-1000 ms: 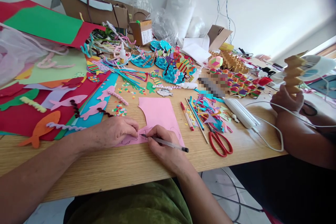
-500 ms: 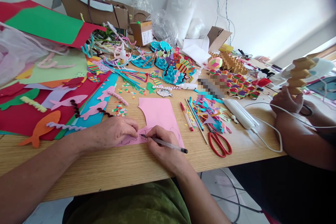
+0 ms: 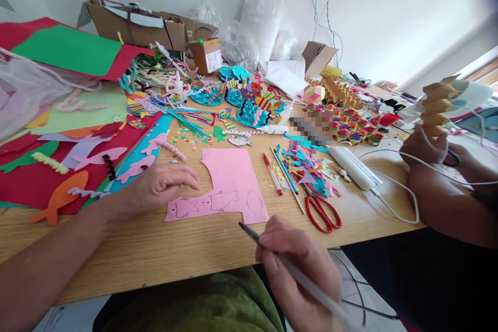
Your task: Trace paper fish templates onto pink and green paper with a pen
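A pink paper sheet (image 3: 230,171) with fish outlines drawn along its lower part lies flat on the wooden table (image 3: 187,249). My right hand (image 3: 299,264) grips a pen (image 3: 286,264) with a clear barrel and dark tip, raised off the paper near the table's front edge. Just left of the sheet is my left hand (image 3: 159,187), fingers loosely stretched and holding nothing. Red-handled scissors (image 3: 323,213) rest to the right, their blades partly under paper scraps (image 3: 311,166). A red pen (image 3: 273,174) lies between the sheet and the scraps.
Cut-out fish, such as an orange one (image 3: 62,194), lie on coloured sheets (image 3: 23,187) at left. Further back are glue bottles (image 3: 179,88), pipe cleaners and cardboard boxes (image 3: 206,54). A white power strip (image 3: 354,168) trails a cable. At right, another person's hands (image 3: 426,148) hold a folded gold paper piece.
My right hand has lifted the pen off the pink sheet and drawn it back toward me, to the right. My left hand has come up off the paper, uncovering the drawn fish.
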The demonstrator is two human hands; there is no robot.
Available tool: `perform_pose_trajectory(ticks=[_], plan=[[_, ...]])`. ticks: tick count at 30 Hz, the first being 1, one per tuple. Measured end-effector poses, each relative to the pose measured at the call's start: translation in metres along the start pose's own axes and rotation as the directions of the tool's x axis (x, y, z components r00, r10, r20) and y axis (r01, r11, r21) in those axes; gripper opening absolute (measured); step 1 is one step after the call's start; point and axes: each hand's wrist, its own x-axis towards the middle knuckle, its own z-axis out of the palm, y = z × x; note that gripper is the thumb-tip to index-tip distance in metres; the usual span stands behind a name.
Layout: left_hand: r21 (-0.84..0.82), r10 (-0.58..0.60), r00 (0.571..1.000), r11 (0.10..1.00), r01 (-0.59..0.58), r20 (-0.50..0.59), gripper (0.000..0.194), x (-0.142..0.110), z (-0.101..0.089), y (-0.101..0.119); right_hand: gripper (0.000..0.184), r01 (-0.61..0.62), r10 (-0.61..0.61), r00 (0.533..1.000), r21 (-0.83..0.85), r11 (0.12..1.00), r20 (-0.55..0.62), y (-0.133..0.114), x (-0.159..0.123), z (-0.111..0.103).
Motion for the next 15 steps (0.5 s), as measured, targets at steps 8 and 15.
perform_pose_trajectory(ticks=[8, 15], plan=[[0.094, -0.013, 0.993, 0.995, 0.024, -0.116, 0.032, -0.001, -0.017, 0.001, 0.03, 0.119, -0.1, 0.99, -0.221, 0.968, 0.096, 0.001, -0.015, -0.01], [0.253, -0.046, 0.998, 0.967, 0.037, 0.031, 0.033, 0.024, -0.025, 0.016, 0.024, 0.171, -0.15, 0.983, -0.227, 0.959, 0.108, 0.014, -0.022, -0.011]])
